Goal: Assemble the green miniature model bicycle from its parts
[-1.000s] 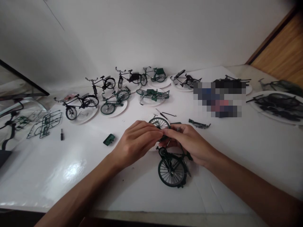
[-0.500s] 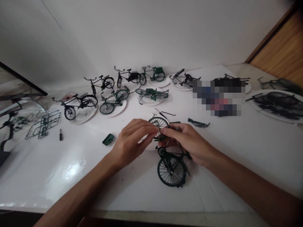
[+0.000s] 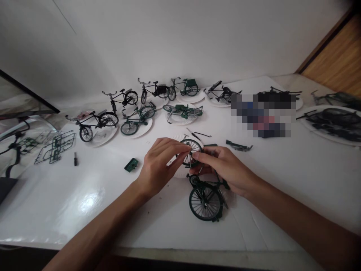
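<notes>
A dark green model bicycle (image 3: 205, 203) is held over the white table, its two wheels pointing away from and toward me. My right hand (image 3: 222, 165) wraps round its frame, with the thumb reaching to the hub of the far wheel (image 3: 190, 145). At that same hub, my left hand (image 3: 160, 162) has thumb and forefinger pinched together. Whatever lies between those fingertips, if anything, is too small to make out. Beneath the far wheel is a white paper plate (image 3: 178, 172), partly hidden by my hands. Thin tools (image 3: 194, 134) lie just beyond it.
Several finished-looking model bicycles (image 3: 98, 122) stand or lie on paper plates at the back. Left are green part frames (image 3: 56, 147), a small screwdriver (image 3: 75, 159) and a green box part (image 3: 131, 165). A dark green part (image 3: 239, 146) lies right; a plate of dark parts (image 3: 338, 122) is farther right.
The left fingertips have lifted slightly at the hub of the far wheel. The whole view has shifted a little; the right hand still grips the bicycle.
</notes>
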Motion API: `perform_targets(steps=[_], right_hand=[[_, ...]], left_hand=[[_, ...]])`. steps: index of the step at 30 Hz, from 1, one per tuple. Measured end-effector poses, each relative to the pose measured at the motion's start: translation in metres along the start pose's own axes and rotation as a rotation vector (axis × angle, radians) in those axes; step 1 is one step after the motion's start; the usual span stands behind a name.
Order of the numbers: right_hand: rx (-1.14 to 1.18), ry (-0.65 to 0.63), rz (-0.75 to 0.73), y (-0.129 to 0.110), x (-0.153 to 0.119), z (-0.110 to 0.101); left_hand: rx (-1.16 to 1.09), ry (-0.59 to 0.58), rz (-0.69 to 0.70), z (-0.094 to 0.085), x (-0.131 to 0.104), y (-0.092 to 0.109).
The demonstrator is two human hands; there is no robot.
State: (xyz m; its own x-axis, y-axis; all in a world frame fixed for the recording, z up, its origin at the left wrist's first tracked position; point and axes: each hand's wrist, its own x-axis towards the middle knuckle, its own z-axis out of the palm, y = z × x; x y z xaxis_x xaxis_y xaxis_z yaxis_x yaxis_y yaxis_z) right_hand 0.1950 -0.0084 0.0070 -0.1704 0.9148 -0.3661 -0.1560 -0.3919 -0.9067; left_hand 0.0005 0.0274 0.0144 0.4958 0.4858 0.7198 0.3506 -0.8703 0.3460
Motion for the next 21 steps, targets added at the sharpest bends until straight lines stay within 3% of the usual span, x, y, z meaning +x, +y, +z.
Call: perform_targets(steps=[21], right_hand=[[0.01, -0.002, 0.006, -0.001, -0.001, 0.0012]], left_hand=[[-0.001, -0.028, -0.026, 0.0005, -0.0038, -0.0047]])
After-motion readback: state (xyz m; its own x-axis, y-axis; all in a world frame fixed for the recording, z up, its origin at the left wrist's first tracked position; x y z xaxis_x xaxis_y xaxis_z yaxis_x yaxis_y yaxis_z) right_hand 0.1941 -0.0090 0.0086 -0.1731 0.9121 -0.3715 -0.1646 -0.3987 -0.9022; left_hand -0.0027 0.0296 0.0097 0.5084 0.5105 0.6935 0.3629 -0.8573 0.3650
